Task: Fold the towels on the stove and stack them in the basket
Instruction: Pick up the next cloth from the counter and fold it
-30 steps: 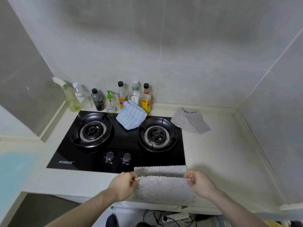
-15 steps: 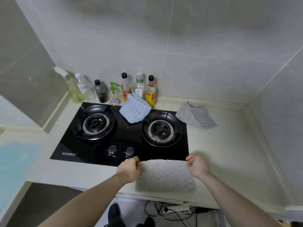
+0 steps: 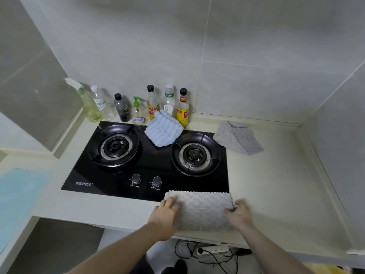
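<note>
Grey towel (image 3: 199,209) lay folded flat on the counter (image 3: 276,190) at its near edge, directly between the two hands, far edge just overlapping the front of the stove (image 3: 146,161).

Left hand (image 3: 165,216) rested on the towel's left end, fingers extended and laid flat across the cloth, pressing down, not gripping. Right hand (image 3: 239,214) sat at the towel's right end, fingers bent over the edge; whether it pinched the cloth or only pressed on it, couldn't tell.

Beyond the hands, on the black glass: two knobs (image 3: 147,179) just past the left fingertips, left burner (image 3: 115,146) further out to the left, right burner (image 3: 194,155) straight ahead of the towel.

Blue striped towel (image 3: 164,131) was well beyond the hands, folded loosely, lying between the burners at the stove's back edge and touching the bottles (image 3: 154,104) behind it. Second grey towel (image 3: 237,137) lay crumpled on the counter far out past the right hand, just off the stove's back right corner, one flap turned over.

Spray bottle (image 3: 87,101) stood far left of the row, well away from the left hand.

Power strip (image 3: 214,250) with cables sat on the floor below the counter, between the forearms.

Basket was not in frame.
</note>
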Available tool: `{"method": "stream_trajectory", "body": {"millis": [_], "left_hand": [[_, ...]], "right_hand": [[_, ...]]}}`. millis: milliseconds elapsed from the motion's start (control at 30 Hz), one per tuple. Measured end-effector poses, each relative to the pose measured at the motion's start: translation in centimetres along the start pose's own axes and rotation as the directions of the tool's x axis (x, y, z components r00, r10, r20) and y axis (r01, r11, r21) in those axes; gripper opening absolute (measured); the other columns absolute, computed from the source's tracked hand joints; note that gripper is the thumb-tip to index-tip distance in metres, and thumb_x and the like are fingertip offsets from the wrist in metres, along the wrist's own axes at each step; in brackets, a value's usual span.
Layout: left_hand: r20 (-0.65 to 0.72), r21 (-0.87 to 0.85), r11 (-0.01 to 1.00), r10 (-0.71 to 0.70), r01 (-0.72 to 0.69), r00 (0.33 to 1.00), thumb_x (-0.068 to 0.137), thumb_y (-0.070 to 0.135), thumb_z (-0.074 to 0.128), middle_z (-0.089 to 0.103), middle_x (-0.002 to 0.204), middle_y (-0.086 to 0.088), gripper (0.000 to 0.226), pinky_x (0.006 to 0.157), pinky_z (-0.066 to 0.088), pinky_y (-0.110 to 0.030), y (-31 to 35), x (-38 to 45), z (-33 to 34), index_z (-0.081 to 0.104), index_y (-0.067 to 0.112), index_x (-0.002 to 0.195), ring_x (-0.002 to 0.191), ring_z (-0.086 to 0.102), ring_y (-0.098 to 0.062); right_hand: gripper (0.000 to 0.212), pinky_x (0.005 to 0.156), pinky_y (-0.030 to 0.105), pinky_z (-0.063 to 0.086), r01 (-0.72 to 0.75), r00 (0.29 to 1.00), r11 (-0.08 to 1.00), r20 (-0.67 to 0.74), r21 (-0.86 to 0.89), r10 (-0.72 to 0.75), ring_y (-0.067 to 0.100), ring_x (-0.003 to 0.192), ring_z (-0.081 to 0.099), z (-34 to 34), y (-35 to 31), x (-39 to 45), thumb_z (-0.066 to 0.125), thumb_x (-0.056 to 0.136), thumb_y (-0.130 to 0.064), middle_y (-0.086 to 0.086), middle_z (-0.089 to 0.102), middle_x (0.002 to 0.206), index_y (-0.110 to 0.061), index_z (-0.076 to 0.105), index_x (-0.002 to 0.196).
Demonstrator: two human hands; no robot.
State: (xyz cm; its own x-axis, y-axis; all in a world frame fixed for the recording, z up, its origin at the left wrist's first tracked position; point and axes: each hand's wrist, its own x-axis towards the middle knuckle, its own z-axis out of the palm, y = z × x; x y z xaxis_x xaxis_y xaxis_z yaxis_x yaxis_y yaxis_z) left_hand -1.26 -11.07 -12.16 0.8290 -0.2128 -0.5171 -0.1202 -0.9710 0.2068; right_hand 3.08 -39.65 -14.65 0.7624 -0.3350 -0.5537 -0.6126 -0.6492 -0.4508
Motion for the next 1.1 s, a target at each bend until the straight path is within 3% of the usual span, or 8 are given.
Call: {"method": "stream_trajectory", "body": {"millis": [133,267,533,700,833,967,1033,1100], "left_hand": [[0.116,-0.027,0.999,0.02,-0.017,0.993,0.093,0.024,0.055,0.007,0.168,0.0,0.077,0.12,0.03,-0.039,-0.1,-0.3,0.3,0.016,0.027,0.16,0.15,0.02,-0.027],[0.047,-0.02,1.0,0.021,-0.02,0.999,0.09,0.024,0.054,0.007,0.166,0.0,0.078,0.117,0.033,-0.04,0.1,-0.2,0.1,0.017,0.027,0.16,0.147,0.022,-0.028],[0.047,-0.034,0.999,-0.004,0.006,0.999,0.087,0.016,0.054,-0.009,0.168,0.003,0.087,0.117,0.033,-0.04,0.0,-0.1,0.0,0.008,0.029,0.16,0.148,0.018,-0.027],[0.077,-0.033,0.999,-0.012,0.015,0.997,0.087,0.016,0.055,-0.016,0.168,0.006,0.089,0.118,0.032,-0.04,0.0,0.1,0.0,0.007,0.028,0.161,0.15,0.015,-0.028],[0.119,-0.1,0.995,-0.005,0.017,0.993,0.088,0.019,0.056,-0.008,0.169,0.008,0.088,0.121,0.029,-0.04,-0.1,0.3,-0.1,0.008,0.031,0.161,0.154,0.011,-0.028],[0.047,-0.217,0.976,0.011,-0.001,0.999,0.089,0.016,0.056,-0.003,0.168,0.015,0.086,0.121,0.029,-0.035,0.1,-0.1,-0.3,0.012,0.036,0.16,0.154,0.012,-0.027],[0.016,-0.271,0.963,0.017,-0.012,1.0,0.089,0.016,0.057,0.001,0.168,0.015,0.085,0.122,0.028,-0.032,-0.1,-0.4,-0.1,0.015,0.038,0.16,0.154,0.014,-0.025],[-0.006,-0.33,0.944,0.016,-0.017,1.0,0.087,0.015,0.056,0.006,0.168,0.014,0.085,0.122,0.027,-0.03,-0.5,-0.8,0.1,0.018,0.039,0.159,0.153,0.017,-0.021]], "right_hand": [[0.017,0.074,0.028,0.05,-0.041,0.999,0.995,0.026,0.088,0.039,0.023,0.08,0.065,0.0,-0.2,0.0,0.072,0.085,-0.025,0.005,0.071,0.088,-0.013,0.063,0.09],[0.004,0.068,0.026,0.047,-0.063,0.996,0.988,0.076,0.143,0.053,0.02,0.077,0.067,-0.2,0.0,0.0,0.072,0.084,-0.023,0.001,0.072,0.08,-0.019,0.074,0.084],[0.007,0.079,0.034,0.055,-0.044,0.996,0.959,0.085,0.28,0.021,0.025,0.088,0.07,-2.5,0.1,-0.8,0.075,0.085,-0.015,0.004,0.075,0.09,-0.021,0.074,0.088],[0.022,0.062,0.022,0.043,0.011,0.997,0.936,0.068,0.352,-0.038,0.008,0.075,0.057,-4.1,-0.9,-2.5,0.072,0.09,-0.013,-0.005,0.064,0.085,-0.028,0.06,0.08],[0.015,0.078,0.034,0.05,0.063,0.99,0.941,0.096,0.333,-0.1,0.013,0.082,0.06,-4.9,-1.7,-3.3,0.071,0.091,-0.021,0.0,0.065,0.094,-0.018,0.064,0.103],[0.017,0.096,0.044,0.051,0.136,0.976,0.926,0.11,0.353,-0.186,0.019,0.104,0.063,-5.7,-3.6,-5.0,0.067,0.095,-0.022,-0.003,0.056,0.094,-0.025,0.054,0.107],[0.015,0.077,0.036,0.051,0.173,0.965,0.919,0.124,0.355,-0.229,0.013,0.084,0.062,-5.4,-4.3,-5.4,0.065,0.096,-0.022,-0.009,0.056,0.085,-0.026,0.056,0.106],[0.01,0.057,0.027,0.041,0.192,0.956,0.919,0.148,0.344,-0.255,0.012,0.059,0.048,-4.7,-4.7,-5.5,0.065,0.095,-0.021,-0.007,0.052,0.071,-0.021,0.066,0.104]]}}
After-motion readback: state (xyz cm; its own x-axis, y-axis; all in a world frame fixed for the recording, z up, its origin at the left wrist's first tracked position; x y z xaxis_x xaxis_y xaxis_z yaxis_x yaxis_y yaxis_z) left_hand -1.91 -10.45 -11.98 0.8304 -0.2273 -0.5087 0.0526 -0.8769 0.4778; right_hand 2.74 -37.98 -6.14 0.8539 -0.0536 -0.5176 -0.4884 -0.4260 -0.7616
